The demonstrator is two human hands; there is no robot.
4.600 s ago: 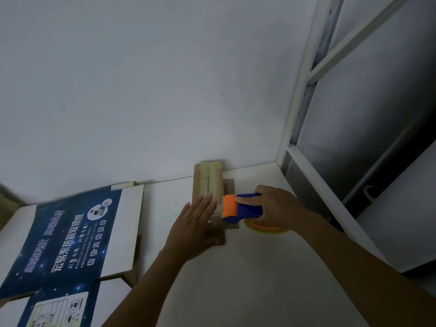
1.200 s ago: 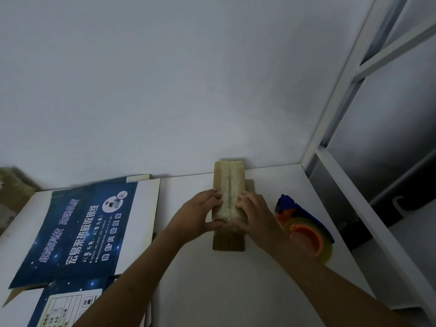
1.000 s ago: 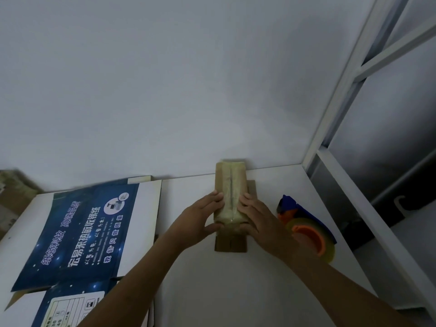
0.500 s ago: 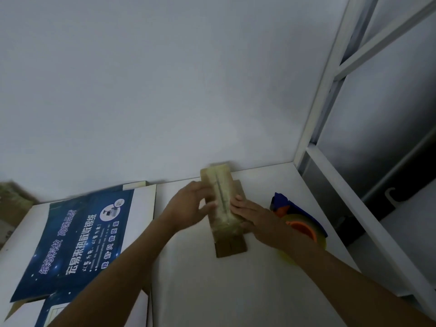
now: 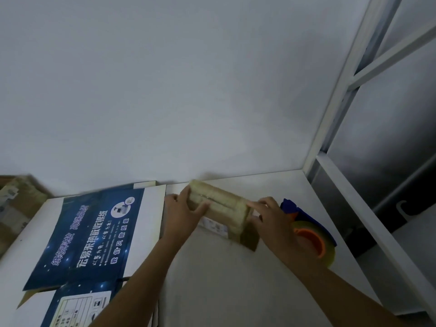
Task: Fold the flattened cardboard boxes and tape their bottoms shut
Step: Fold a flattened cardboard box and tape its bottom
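A plain white wall is seen across most of the view, with a white table set against its foot. The right side is bounded by a white metal frame, whose upright stands at the table's far right corner. On the left part of the table, flattened boxes printed in dark blue and white are laid flat, one partly over another. Brown cartons are glimpsed, blurred, at the far left edge. A small cardboard box is held between both hands at the far middle of the table, close to the wall, and is turned slantwise, its left end farther away than its right. Whether it rests on the table or is raised cannot be told. Its upper face is covered lengthwise by yellowish tape. Just right of it, a blue and orange tape dispenser is lying on the table, partly hidden behind the right wrist. The box's left end is gripped by the left hand, the thumb laid over the top face. The right end is held by the right hand, its forefinger stretched along the top edge and its other fingers bent round the end. A white label is seen on the box's near side.
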